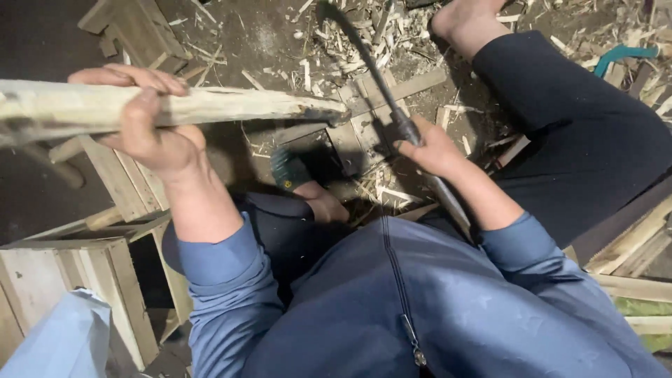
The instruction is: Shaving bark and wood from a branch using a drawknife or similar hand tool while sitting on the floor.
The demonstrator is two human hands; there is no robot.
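Fingers of the left hand (143, 129) wrap over a pale, stripped pole (210, 105), thumb under, a full closed hold on it. The pole runs level across the view, one end leaving the picture past the knuckles, the other reaching toward the right hand and ending in a dark, ragged tip just above a small wooden block (357, 136) on the ground.

The right hand (430, 150) is closed tight round the handle of a long, dark, curved blade (364, 56). The blade sweeps up and away from that fist and crosses close by the pole's tip; whether edge and wood touch I cannot tell.

Below the two grips sit the person's knees in dark trousers, with a foot (315, 199) in a green-strapped sandal tucked just beside the block, almost under the pole's tip. A bare foot (465, 21) lies beyond the blade hand. Chips (336, 49) and shavings litter the ground around the block. Beside the left forearm stands a slatted wooden crate (77, 273).

My judgement on risk: the pole is held far from its worked end, so a stroke could make the tip swing or bounce off the block, and a glancing blade would run toward the sandalled foot or knee. Loose chips under the block could let it shift. A slip along the smooth pole would bring the edge toward the left fingers.
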